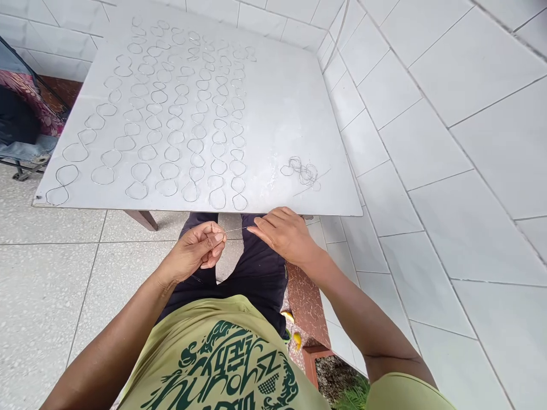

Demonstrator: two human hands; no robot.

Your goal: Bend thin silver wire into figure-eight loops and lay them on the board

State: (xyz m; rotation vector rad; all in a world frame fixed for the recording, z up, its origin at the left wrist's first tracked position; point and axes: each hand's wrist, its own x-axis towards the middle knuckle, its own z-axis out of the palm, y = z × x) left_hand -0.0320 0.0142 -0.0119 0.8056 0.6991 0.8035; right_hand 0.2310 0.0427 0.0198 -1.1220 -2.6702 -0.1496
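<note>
A thin wire (236,229) stretches between my two hands, just in front of the table edge and above my lap. My left hand (204,244) pinches one end of it between thumb and fingertips. The other end runs into my right hand (284,233), whose fingers lie close together over it by the table's edge. On the white tabletop (290,108) many figure-eight wire loops (239,192) lie in rows. Right of them sits a small tangled heap of wire (303,171) with a few straight pieces.
White tiled walls (436,171) close in the right side and the back. At the left stands a folding chair (25,136) with a dark item on it. A wooden table leg (142,220) shows below the board. A reddish ledge (305,302) lies low at the right.
</note>
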